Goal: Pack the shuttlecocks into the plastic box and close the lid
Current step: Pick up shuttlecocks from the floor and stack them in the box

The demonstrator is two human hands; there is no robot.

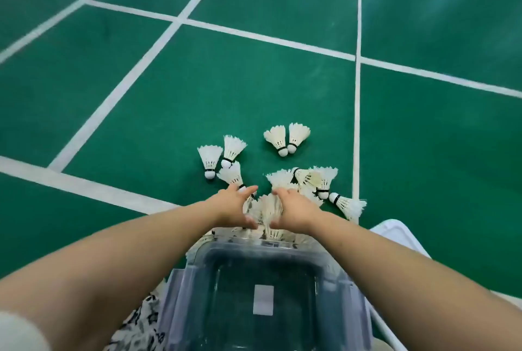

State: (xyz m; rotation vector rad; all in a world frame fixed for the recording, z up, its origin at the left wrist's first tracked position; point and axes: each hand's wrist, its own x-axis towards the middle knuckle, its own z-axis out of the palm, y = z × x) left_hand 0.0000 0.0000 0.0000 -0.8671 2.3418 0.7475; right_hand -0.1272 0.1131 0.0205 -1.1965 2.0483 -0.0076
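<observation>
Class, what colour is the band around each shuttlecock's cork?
Black band on white shuttlecocks; the head view shows it best.

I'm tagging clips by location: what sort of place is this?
Most likely a badminton court: a green sports floor marked with white court lines, and feather shuttlecocks scattered on it.

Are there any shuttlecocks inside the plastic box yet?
No, the plastic box shows only its bare bottom with a white label, while the shuttlecocks lie on the green floor beyond it.
</observation>
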